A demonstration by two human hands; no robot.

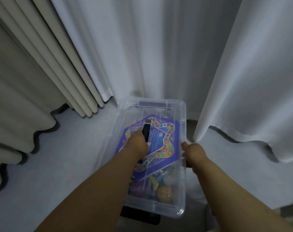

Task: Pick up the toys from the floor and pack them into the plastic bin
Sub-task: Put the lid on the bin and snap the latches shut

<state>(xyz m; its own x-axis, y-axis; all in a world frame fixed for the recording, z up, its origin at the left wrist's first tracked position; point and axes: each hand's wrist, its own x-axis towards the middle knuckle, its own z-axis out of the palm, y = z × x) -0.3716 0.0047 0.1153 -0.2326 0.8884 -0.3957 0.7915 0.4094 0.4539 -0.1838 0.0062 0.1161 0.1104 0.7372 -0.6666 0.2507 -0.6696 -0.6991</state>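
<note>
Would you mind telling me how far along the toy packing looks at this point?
Mostly done, it seems: the clear plastic bin already holds a blue star-pattern game board and small colourful toys. In hand: the left hand grips a black stick-shaped object over the bin, while the right hand holds the bin's rim. No loose toys show on the visible floor.

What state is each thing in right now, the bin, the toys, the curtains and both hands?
plastic bin: on the floor, toys inside
game board: flat on top of the toys
left hand: grips a black object over the bin
right hand: grips the bin's right rim
curtains: drawn, reaching the floor
</note>
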